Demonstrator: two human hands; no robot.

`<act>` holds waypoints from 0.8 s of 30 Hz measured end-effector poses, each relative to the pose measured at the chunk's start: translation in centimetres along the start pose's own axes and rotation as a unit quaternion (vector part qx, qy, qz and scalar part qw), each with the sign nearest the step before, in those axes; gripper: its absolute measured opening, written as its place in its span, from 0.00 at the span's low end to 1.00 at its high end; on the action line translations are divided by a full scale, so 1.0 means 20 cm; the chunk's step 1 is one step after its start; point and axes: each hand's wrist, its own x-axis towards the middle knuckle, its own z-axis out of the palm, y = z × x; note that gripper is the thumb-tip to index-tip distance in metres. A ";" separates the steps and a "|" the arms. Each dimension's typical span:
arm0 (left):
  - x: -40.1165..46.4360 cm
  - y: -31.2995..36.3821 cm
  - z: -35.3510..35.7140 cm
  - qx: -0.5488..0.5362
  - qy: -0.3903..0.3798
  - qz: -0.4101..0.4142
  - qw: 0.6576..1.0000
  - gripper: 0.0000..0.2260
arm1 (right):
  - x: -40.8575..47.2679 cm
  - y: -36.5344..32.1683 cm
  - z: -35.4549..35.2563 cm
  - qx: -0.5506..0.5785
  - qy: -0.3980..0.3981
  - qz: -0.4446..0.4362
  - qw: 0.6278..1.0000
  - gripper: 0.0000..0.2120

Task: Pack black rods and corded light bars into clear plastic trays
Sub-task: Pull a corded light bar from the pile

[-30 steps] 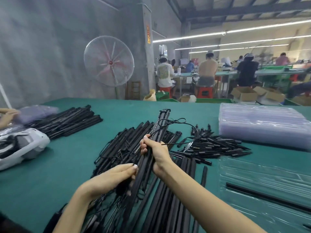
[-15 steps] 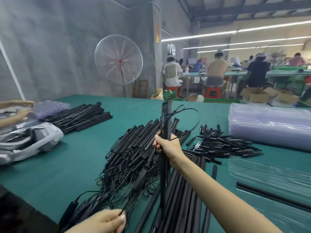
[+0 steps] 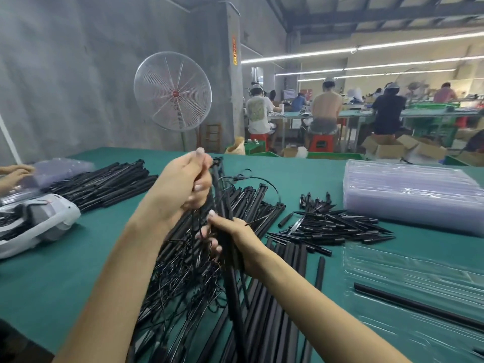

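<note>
Hands mid-frame | left hand (image 3: 183,184) curled round thin cord (image 3: 251,179) | right hand (image 3: 230,239) gripping upright corded light bar (image 3: 222,203) above pile (image 3: 188,271) | clear tray (image 3: 408,289) lower right holds one black rod (image 3: 419,306).

Beyond the far edge of my green worktop (image 3: 78,271) I see a grey concrete wall (image 3: 65,74), a standing fan (image 3: 172,91), long ceiling light strips (image 3: 366,47), and workers on red stools (image 3: 320,142) at green benches (image 3: 419,112).

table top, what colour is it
Green, a dark teal shade; the table top shows plainly in the head view.
</note>
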 end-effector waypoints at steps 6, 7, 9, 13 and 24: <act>0.11 0.02 0.15 -0.131 -0.005 -0.006 0.991 0.16 | -0.12 -0.31 -0.21 0.053 0.111 -0.038 0.992 0.10; 0.12 0.03 0.18 -0.184 -0.013 -0.008 0.983 0.17 | -0.16 -0.38 -0.26 0.044 0.125 -0.047 0.990 0.10; 0.14 0.07 0.25 -0.308 -0.040 -0.028 0.950 0.17 | -0.27 -0.49 -0.35 0.004 0.150 -0.072 0.986 0.09; 0.22 0.17 0.50 -0.478 -0.075 -0.048 0.874 0.19 | -0.46 -0.58 -0.42 -0.076 0.106 -0.087 0.988 0.14; 0.28 0.19 0.90 -0.406 -0.204 -0.019 0.890 0.15 | -1.03 -0.93 -0.64 -0.232 0.127 -0.102 0.959 0.14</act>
